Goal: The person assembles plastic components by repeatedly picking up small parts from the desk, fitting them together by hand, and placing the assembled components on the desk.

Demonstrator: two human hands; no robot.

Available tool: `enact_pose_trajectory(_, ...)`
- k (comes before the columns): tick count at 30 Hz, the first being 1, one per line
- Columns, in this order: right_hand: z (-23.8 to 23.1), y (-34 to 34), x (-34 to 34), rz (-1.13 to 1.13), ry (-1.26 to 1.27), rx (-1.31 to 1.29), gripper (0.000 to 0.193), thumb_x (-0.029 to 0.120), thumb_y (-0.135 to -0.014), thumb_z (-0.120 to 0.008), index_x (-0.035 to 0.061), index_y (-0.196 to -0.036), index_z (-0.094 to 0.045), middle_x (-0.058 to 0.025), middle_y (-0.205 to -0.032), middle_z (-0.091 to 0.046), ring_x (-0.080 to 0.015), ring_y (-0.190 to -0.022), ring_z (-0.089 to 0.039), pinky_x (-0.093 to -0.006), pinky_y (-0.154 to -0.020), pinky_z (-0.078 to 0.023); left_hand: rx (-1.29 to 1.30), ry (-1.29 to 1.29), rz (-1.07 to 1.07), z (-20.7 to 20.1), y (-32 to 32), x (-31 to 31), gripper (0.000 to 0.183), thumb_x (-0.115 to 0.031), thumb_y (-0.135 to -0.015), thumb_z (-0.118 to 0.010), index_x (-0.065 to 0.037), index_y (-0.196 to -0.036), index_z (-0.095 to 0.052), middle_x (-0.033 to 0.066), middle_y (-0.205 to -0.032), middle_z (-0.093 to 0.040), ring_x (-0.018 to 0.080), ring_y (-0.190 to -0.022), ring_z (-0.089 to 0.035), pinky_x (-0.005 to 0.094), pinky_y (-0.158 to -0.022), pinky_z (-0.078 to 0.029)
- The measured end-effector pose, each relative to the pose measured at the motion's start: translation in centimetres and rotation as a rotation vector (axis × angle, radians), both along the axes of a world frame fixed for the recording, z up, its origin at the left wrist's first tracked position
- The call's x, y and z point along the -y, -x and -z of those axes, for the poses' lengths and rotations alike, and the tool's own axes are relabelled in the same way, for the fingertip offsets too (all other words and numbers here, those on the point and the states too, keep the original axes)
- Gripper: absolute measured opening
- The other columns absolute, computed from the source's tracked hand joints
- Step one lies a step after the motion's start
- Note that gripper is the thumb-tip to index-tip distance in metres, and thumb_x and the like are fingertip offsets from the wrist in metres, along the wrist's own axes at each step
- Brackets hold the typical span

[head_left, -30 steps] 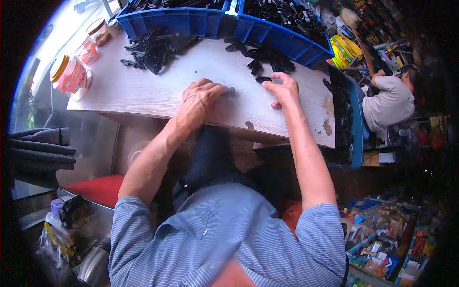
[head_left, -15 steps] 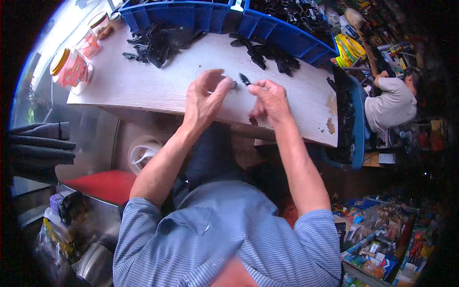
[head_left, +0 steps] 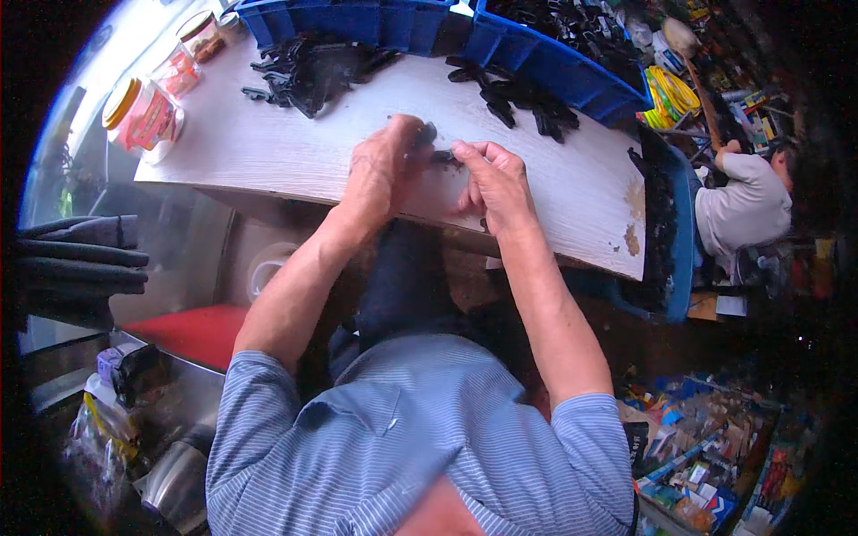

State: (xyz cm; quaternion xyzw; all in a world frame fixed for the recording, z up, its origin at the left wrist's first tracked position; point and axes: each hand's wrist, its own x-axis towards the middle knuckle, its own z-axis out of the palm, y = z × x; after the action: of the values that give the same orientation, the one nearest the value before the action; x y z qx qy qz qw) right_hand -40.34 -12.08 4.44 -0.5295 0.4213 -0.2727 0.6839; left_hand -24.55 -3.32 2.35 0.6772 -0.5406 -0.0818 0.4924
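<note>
Over the near edge of the pale table (head_left: 295, 161), my two hands are close together. My right hand (head_left: 500, 183) pinches a small black plastic piece (head_left: 443, 156) between thumb and forefinger, its end pointing toward the other hand. My left hand (head_left: 380, 170) is curled and its fingers are blurred; something dark shows at its fingertips, too smeared to name. Beyond the hands lie two loose piles of black plastic pieces, a left pile (head_left: 313, 76) and a right pile (head_left: 518, 96).
Blue crates (head_left: 362, 27) line the table's far side, the right one filled with black pieces. Lidded jars (head_left: 143, 121) stand at the left end. A blue tub (head_left: 681, 241) adjoins the right end. Another person (head_left: 746, 204) bends beyond it. A red surface (head_left: 192, 332) lies lower left.
My left hand has turned over and its fingers have curled in. The black piece in my right hand has tipped from upright to nearly level. The view has shifted slightly.
</note>
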Motion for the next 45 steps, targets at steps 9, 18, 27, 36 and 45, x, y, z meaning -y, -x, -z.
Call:
enact_pose_trajectory(9, 0.3, -1.5, 0.1, 0.064, 0.073, -0.246, 0.024, 0.026, -0.094, -0.072, 0.0031, -0.093, -0.065, -0.0046, -0.063, -0.058, -0.0139, -0.036, -0.050, -0.0327, -0.036, -0.048, 0.503, -0.020, 0.178, 0.7, -0.8, 0.6, 0.028, -0.015, -0.076, -0.071, -0.012, -0.104, -0.071, 0.0062, -0.091, -0.072, 0.0291, -0.088, -0.065, 0.0411, -0.080, -0.054)
enact_pose_trajectory(18, 1.1, -1.8, 0.2, 0.152, 0.175, -0.356, 0.023, 0.020, -0.085, -0.077, -0.0002, -0.084, -0.065, -0.0118, -0.068, -0.067, -0.0185, -0.043, -0.059, -0.0329, -0.042, -0.048, 0.591, -0.029, 0.197, -0.1, -0.4, 0.5, 0.023, -0.020, -0.076, -0.068, -0.012, -0.098, -0.071, 0.0037, -0.088, -0.071, 0.0264, -0.087, -0.066, 0.0404, -0.076, -0.052)
enact_pose_trajectory(27, 1.5, -1.8, 0.3, 0.131, 0.296, -0.405, 0.025, 0.020, -0.080, -0.078, -0.0006, -0.083, -0.064, -0.0138, -0.066, -0.068, -0.0220, -0.046, -0.064, -0.0370, -0.045, -0.053, 0.649, 0.035, 0.086, 1.3, 0.6, -0.9, 0.030, -0.017, -0.079, -0.065, -0.014, -0.109, -0.068, 0.0013, -0.097, -0.070, 0.0245, -0.097, -0.063, 0.0405, -0.080, -0.046)
enact_pose_trajectory(36, -0.4, -1.6, 0.0, 0.087, 0.126, -0.395, 0.031, 0.029, -0.086, -0.077, 0.0001, -0.090, -0.064, -0.0070, -0.061, -0.058, -0.0185, -0.041, -0.055, -0.0360, -0.041, -0.049, 0.464, -0.017, 0.116, 1.1, 0.2, -1.4, 0.044, -0.018, -0.078, -0.073, -0.011, -0.122, -0.067, 0.0068, -0.113, -0.072, 0.0281, -0.110, -0.064, 0.0433, -0.093, -0.047)
enact_pose_trajectory(45, -1.0, 3.5, 1.7, 0.181, -0.142, -0.074, 0.038, 0.035, -0.091, -0.072, 0.0031, -0.109, -0.061, -0.0014, -0.050, -0.042, -0.0203, -0.045, -0.055, -0.0474, -0.049, -0.060, 0.603, 0.235, -0.337, -0.4, -6.3, 0.4, 0.042, -0.014, -0.078, -0.081, -0.010, -0.118, -0.068, 0.0130, -0.115, -0.069, 0.0347, -0.113, -0.061, 0.0454, -0.098, -0.047)
